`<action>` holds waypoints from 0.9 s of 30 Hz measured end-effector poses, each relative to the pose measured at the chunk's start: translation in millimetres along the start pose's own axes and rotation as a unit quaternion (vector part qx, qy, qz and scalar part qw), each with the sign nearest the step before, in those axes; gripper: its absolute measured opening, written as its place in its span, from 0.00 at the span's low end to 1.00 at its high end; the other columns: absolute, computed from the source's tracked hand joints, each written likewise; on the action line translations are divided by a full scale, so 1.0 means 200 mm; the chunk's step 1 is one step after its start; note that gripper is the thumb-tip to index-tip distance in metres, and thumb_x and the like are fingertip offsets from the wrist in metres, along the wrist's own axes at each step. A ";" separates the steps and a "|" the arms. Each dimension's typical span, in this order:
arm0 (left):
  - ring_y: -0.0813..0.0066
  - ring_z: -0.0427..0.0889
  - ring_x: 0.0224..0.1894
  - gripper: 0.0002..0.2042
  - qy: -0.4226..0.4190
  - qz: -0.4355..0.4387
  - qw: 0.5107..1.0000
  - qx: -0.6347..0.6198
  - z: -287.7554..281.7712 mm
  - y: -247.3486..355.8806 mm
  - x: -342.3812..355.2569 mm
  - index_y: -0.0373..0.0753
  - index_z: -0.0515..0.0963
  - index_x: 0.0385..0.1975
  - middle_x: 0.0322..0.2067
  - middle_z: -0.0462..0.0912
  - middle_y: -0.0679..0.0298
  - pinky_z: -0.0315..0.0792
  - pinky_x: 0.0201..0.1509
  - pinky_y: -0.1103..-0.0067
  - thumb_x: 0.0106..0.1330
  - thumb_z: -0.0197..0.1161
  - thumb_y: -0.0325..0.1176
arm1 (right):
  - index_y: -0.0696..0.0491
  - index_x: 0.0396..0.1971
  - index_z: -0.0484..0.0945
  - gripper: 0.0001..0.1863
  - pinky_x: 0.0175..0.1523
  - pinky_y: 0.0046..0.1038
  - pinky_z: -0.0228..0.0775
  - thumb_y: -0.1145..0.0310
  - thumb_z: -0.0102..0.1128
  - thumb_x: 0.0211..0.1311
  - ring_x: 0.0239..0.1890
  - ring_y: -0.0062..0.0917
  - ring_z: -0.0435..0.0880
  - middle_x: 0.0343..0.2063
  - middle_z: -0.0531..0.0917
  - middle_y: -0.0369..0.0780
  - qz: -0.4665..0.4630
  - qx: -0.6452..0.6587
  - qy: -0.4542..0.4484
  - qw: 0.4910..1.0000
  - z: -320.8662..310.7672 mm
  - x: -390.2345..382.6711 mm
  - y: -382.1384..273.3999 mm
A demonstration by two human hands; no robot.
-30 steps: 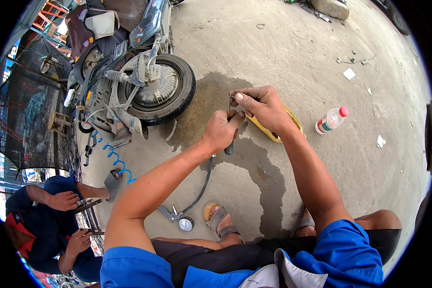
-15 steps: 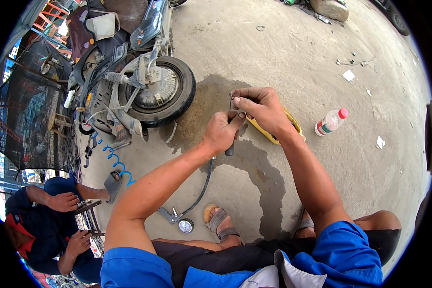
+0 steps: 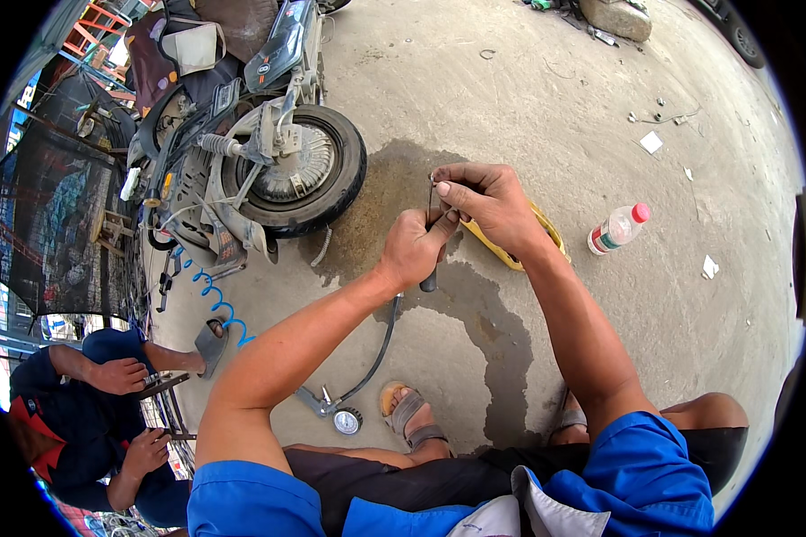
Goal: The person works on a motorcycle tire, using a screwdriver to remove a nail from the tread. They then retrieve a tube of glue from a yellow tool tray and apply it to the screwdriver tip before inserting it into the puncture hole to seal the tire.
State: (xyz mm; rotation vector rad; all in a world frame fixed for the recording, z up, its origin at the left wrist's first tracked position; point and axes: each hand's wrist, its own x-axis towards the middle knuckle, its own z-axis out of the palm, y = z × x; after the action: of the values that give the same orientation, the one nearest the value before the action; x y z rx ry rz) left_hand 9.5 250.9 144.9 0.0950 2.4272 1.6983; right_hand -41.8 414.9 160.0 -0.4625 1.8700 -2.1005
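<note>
My left hand [image 3: 409, 249] is closed round a thin-shafted hand tool with a dark handle [image 3: 430, 283]. The handle's end sticks out below the fist, and the slim metal shaft points away from me. At the tip of that shaft, my right hand [image 3: 491, 199] pinches with thumb and forefinger; anything small between them is too tiny to make out. Its other fingers curl close to my left thumb. Behind my right wrist lies a yellow basin [image 3: 546, 224], partly covered by the hand. A wet patch [image 3: 394, 183] darkens the concrete below both hands.
An electric scooter [image 3: 278, 170] lies on its side at left, wheel toward my hands. A tyre inflator with gauge [image 3: 347, 421] rests near my sandalled foot [image 3: 412, 416]. A red-capped bottle [image 3: 620, 228] stands at right. Another person [image 3: 98, 421] sits at lower left.
</note>
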 end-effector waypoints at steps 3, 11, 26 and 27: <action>0.83 0.70 0.19 0.22 -0.003 -0.001 1.000 -0.009 0.00 0.01 0.00 0.39 0.75 0.22 0.15 0.73 0.70 0.63 0.24 0.80 0.75 0.56 0.49 | 0.62 0.46 0.84 0.14 0.34 0.19 0.69 0.68 0.66 0.66 0.29 0.13 0.76 0.30 0.84 0.33 -0.008 0.004 -0.005 1.000 0.00 0.00 0.00; 0.84 0.70 0.19 0.21 -0.001 -0.001 1.000 -0.011 -0.01 0.00 0.00 0.38 0.76 0.24 0.16 0.72 0.70 0.64 0.24 0.80 0.75 0.56 0.49 | 0.62 0.47 0.83 0.15 0.35 0.20 0.70 0.68 0.65 0.67 0.29 0.13 0.77 0.29 0.83 0.34 -0.016 0.021 -0.014 1.000 0.00 -0.01 -0.01; 0.83 0.70 0.18 0.21 -0.016 -0.020 1.000 0.007 0.00 0.00 -0.02 0.38 0.74 0.20 0.14 0.73 0.70 0.64 0.23 0.80 0.74 0.58 0.44 | 0.63 0.36 0.83 0.10 0.33 0.23 0.71 0.69 0.64 0.65 0.27 0.14 0.74 0.24 0.80 0.33 -0.045 -0.040 -0.019 0.998 0.00 0.00 -0.01; 0.83 0.70 0.18 0.21 -0.018 -0.019 1.000 0.008 -0.01 -0.01 -0.02 0.38 0.74 0.20 0.14 0.73 0.70 0.64 0.23 0.80 0.74 0.58 0.44 | 0.63 0.36 0.83 0.10 0.33 0.25 0.71 0.70 0.64 0.65 0.27 0.15 0.75 0.24 0.81 0.34 -0.064 -0.053 -0.012 0.996 0.00 0.00 0.00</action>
State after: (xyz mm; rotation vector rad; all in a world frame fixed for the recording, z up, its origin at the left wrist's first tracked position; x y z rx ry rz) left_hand 14.0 248.7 144.4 0.0797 2.4027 1.6464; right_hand -41.1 414.4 160.6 -0.6454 1.9946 -2.0722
